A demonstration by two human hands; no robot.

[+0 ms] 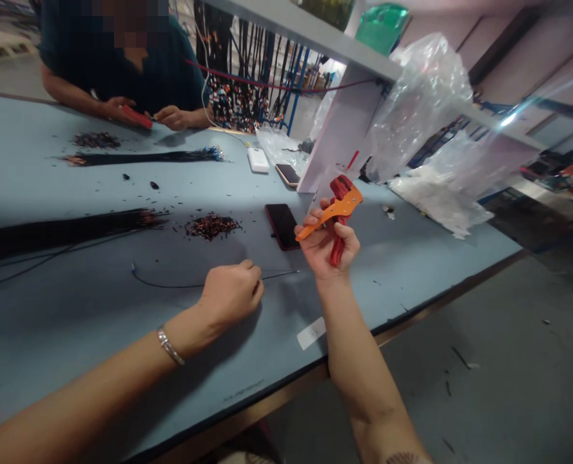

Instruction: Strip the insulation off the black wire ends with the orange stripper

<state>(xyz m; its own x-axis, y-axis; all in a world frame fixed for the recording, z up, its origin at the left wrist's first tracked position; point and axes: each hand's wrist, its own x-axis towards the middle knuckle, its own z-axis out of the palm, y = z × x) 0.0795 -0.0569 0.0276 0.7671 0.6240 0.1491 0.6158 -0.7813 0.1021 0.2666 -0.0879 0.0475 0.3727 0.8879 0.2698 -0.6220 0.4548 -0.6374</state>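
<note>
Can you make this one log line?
left hand: holding thin wire | right hand: holding orange-red tool | clippings: on table

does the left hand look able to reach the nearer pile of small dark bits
Probably yes: the left hand, pinching a thin black wire, is close to the nearer pile, and nothing seems to stand between them.

Wire workshop, long blue workbench (pixel 407 258), bundled black wires (pixel 64 232), heaped clippings (pixel 213 226), hanging cables (pixel 238 109) behind
</note>
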